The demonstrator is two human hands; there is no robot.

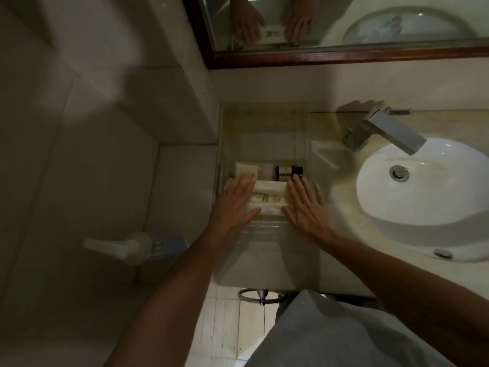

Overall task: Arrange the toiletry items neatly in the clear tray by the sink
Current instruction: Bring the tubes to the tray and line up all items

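A clear tray point(264, 123) stands on the counter left of the sink. In its near part lie white packets point(268, 198) with gold print, stacked side by side. My left hand point(234, 202) lies flat against their left end, and my right hand point(304, 205) lies flat against their right end, fingers straight. Behind the packets sit a cream-coloured bar point(246, 168) at the left and a small dark bottle point(288, 172) with a black cap, lying on its side. The far half of the tray holds nothing visible.
A white basin point(423, 186) with a square metal tap point(383, 133) is to the right. A wood-framed mirror point(344, 56) runs along the back wall. A pump bottle point(137, 246) stands low at the left. A tiled wall borders the tray's left side.
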